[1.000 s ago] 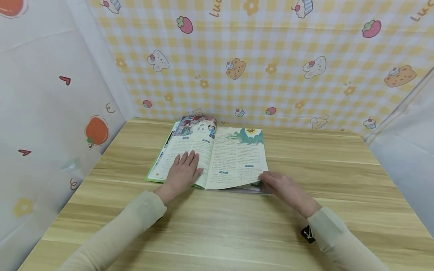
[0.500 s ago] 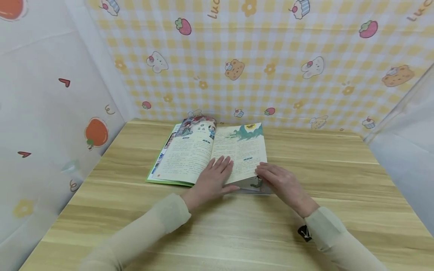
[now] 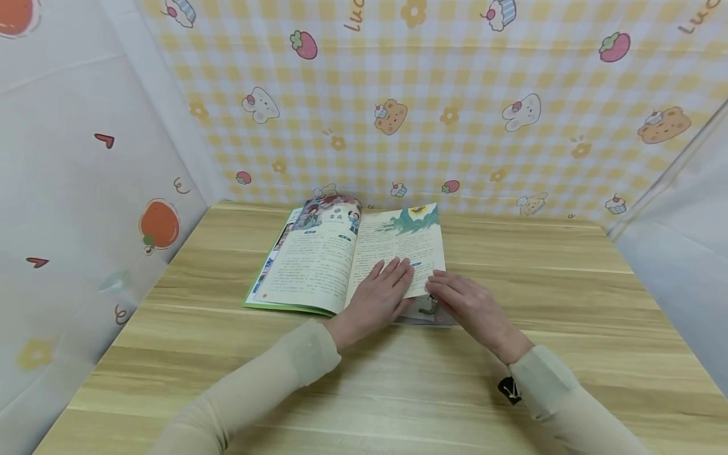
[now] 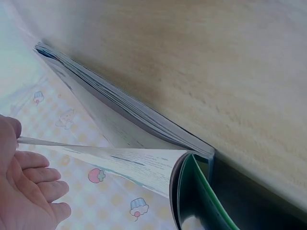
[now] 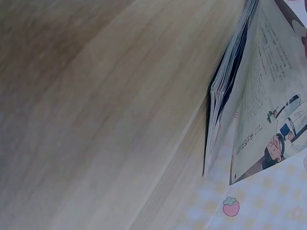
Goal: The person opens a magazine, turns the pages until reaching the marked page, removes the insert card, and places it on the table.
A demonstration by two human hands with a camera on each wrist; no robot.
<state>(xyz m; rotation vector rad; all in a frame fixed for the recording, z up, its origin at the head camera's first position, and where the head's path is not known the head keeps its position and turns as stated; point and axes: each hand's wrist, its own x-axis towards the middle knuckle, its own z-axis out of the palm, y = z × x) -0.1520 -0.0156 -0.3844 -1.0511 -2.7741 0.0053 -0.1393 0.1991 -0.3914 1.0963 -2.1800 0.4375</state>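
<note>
An open magazine [image 3: 307,262] with a green cover lies near the back of the wooden table. My left hand [image 3: 378,294] rests palm down on the right-hand page [image 3: 372,237], its fingers stretched toward the top right and its thumb partly hidden. At that page's lower right corner, my right hand [image 3: 474,309] pinches the edge between thumb and fingers. In the left wrist view the right hand [image 4: 26,187] shows at the page's end, and the page [image 4: 139,163] stands raised off the stack. The right wrist view has the raised page [image 5: 273,105] with a cartoon figure, but no hand.
The wooden table [image 3: 364,392] reaches toward me in front of the magazine. Behind it hangs a yellow checked cloth [image 3: 352,126] with cartoon prints. White cloth walls [image 3: 74,189] stand at the sides. A small black device [image 3: 509,390] sits under my right wrist.
My left hand has moved right, from the left page across the fold onto the right page. The right hand has shifted slightly up and left with the page corner, which has risen.
</note>
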